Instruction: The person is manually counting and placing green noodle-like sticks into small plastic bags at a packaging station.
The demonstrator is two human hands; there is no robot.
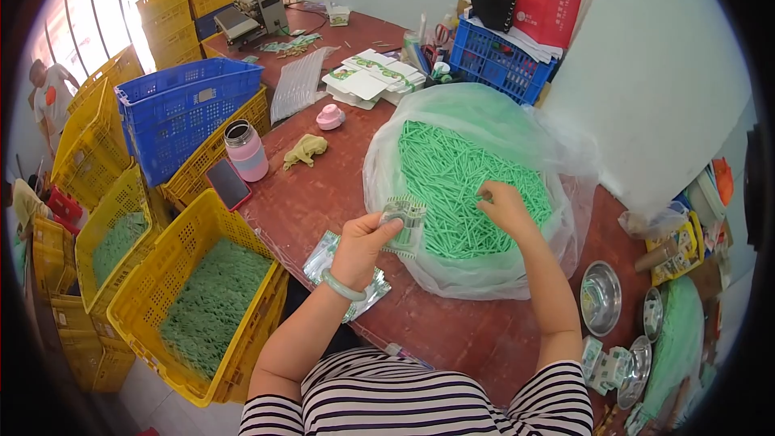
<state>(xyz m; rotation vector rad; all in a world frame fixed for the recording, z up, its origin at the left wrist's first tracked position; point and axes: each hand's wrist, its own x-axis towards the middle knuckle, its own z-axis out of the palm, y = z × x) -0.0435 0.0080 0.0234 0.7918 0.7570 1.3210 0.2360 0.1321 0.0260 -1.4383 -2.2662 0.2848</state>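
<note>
My left hand [362,245], with a pale green bangle at its wrist, pinches a small printed clear-and-green packet [404,225] at the near left edge of a large plastic bag. The open translucent bag [418,275] holds a heap of thin green sticks [463,194]. Over the heap's right side is my right hand [502,206], its fingers curled together; whether a stick is between them is too small to tell. More silvery printed packets [375,290] lie under and beside my left wrist at the table's edge.
A yellow crate [139,327] of green packets stands left of the red-brown table [339,194]. A pink bottle [246,154], a phone [229,184] and a yellowish cloth [306,150] lie nearby. Steel bowls [600,298] are at right, a blue basket [502,60] behind. A person [51,97] stands far left.
</note>
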